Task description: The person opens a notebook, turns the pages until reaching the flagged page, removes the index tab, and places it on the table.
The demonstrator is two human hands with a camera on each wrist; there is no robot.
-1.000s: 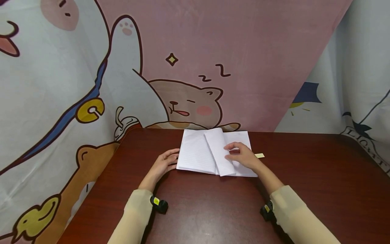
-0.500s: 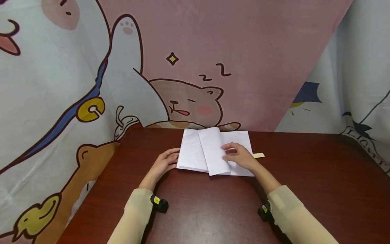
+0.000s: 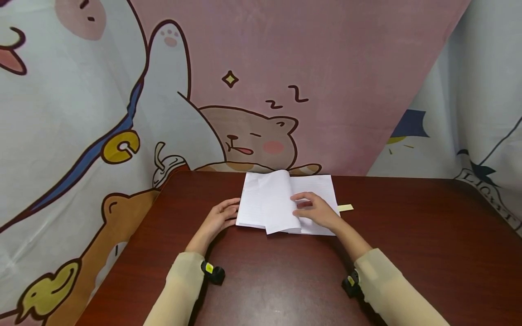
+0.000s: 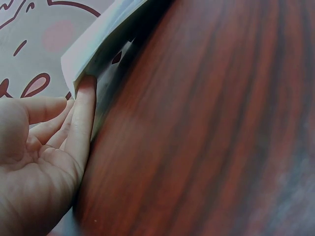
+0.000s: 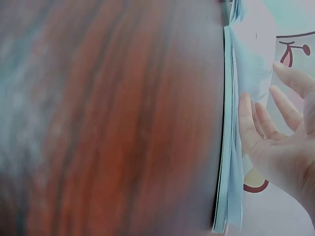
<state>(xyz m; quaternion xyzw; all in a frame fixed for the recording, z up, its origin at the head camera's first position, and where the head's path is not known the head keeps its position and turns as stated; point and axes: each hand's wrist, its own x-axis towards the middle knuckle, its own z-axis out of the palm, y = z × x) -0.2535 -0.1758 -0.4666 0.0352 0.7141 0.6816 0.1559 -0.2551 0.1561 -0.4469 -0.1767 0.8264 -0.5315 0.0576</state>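
Note:
An open white notebook [image 3: 316,183] with lined pages lies at the far side of the table. One of its leaves [image 3: 277,201] stands lifted and curls over toward the left page. My right hand [image 3: 320,213] is at the right side of that leaf, fingertips touching it, thumb and fingers spread apart. The right wrist view shows the fingers fairly straight against the raised paper [image 5: 253,54]. My left hand [image 3: 220,219] rests at the notebook's left edge, fingers relaxed. In the left wrist view a finger [image 4: 84,113] reaches under the lifted notebook edge [image 4: 93,49].
A pale yellow tab [image 3: 345,208] sticks out past the notebook's right side. The dark red wooden table [image 3: 261,276] meets a cartoon-printed cloth [image 3: 346,90] right behind the notebook. Wrist cameras [image 3: 213,273] are strapped to both sleeves.
The raised leaf has moved leftward over the left page, and my right hand has shifted left along with it. My left hand has stayed at the left edge.

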